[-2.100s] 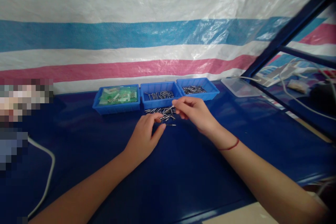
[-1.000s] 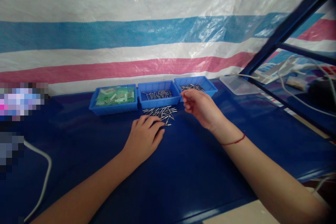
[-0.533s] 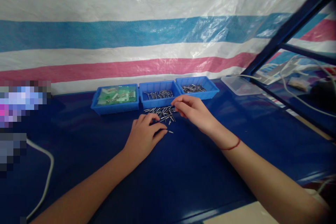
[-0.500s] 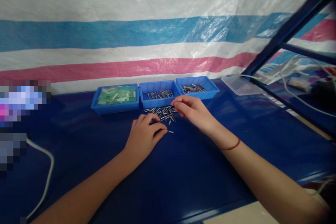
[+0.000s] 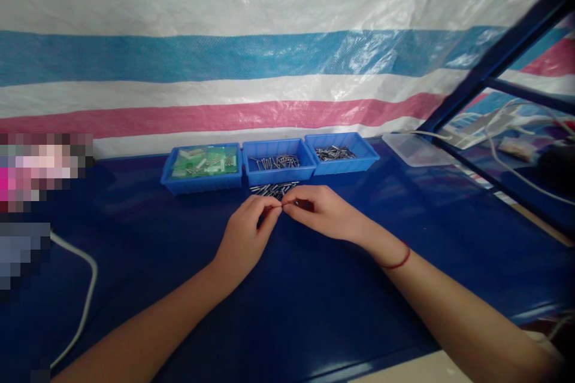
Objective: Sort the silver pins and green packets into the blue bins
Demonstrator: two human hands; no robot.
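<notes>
My left hand (image 5: 245, 230) is closed in a pinch, thumb and forefinger on a blind rivet that the fingertips now almost wholly cover. Against those fingertips, my right hand (image 5: 326, 212) pinches at the same small rivet, its thumb and forefinger closed. Just behind both hands lies a loose pile of blind rivets (image 5: 274, 190) on the dark blue table (image 5: 287, 311), partly hidden by the fingers. The middle blue bin (image 5: 279, 177), beyond the pile, holds more rivets.
To the left stands a blue bin (image 5: 202, 183) with green plastic bags and small parts. Another blue bin (image 5: 348, 166) with rivets stands at right, beside a clear plastic lid (image 5: 417, 151). A white cable (image 5: 92, 287) runs along the left; a blue metal frame (image 5: 494, 72) rises at right.
My right hand has come down and left from the rivet pile to meet my left fingertips. My left hand has risen slightly, and its rivet is now covered.
</notes>
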